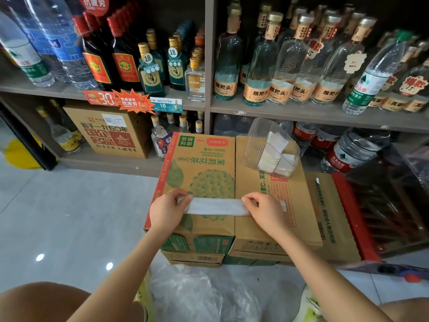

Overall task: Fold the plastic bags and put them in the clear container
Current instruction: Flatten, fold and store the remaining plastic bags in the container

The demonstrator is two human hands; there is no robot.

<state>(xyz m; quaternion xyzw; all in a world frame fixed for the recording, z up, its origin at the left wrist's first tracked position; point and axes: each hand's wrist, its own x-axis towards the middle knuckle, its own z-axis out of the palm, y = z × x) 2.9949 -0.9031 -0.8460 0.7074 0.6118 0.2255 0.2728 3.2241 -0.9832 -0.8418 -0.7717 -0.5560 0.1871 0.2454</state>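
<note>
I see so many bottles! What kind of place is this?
Most likely a small shop selling drinks: shelves packed with bottles, price tags on the shelf edge, and cardboard drink cartons stacked on the floor.

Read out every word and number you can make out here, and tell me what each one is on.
"18": neck tag of green bottle
"粮把头": clear bottle
"抗疲劳": starburst sign
"30": red shelf tag
"茉莉花茶": left carton, upside down
"500ml×15": left carton
Small print on right carton: too small to read.
</note>
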